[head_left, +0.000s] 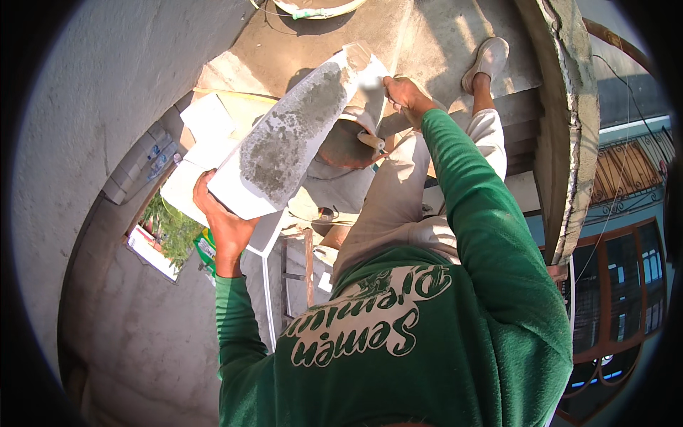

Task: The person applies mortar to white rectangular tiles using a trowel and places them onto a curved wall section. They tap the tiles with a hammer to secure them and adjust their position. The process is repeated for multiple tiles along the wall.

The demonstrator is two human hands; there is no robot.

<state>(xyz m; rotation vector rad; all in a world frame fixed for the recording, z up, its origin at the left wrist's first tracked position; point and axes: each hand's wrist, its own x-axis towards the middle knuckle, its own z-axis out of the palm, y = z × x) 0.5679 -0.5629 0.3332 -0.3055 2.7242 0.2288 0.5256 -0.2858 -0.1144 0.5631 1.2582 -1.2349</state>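
Observation:
My left hand (pixel 222 217) grips the lower-left end of a long white block (pixel 228 185), whose upper face carries a rough patch of wet grey mortar (pixel 281 132). My right hand (pixel 404 96) is closed at the block's far right end, its fingertips partly hidden. The block is held at a slant over a bucket (pixel 333 146), which it partly covers. A wooden-handled tool (pixel 371 141) rests in the bucket. More white blocks (pixel 208 117) sit just left of the held one. My legs and shoed foot show beyond my right arm.
A rough wall (pixel 85 85) borders the left, and a broken concrete edge (pixel 573 142) the right, with steps (pixel 519 128) beside it. A wooden ladder (pixel 308 270) stands below. A round basin (pixel 316 6) is at the top. A barred window (pixel 626 171) lies beyond the edge.

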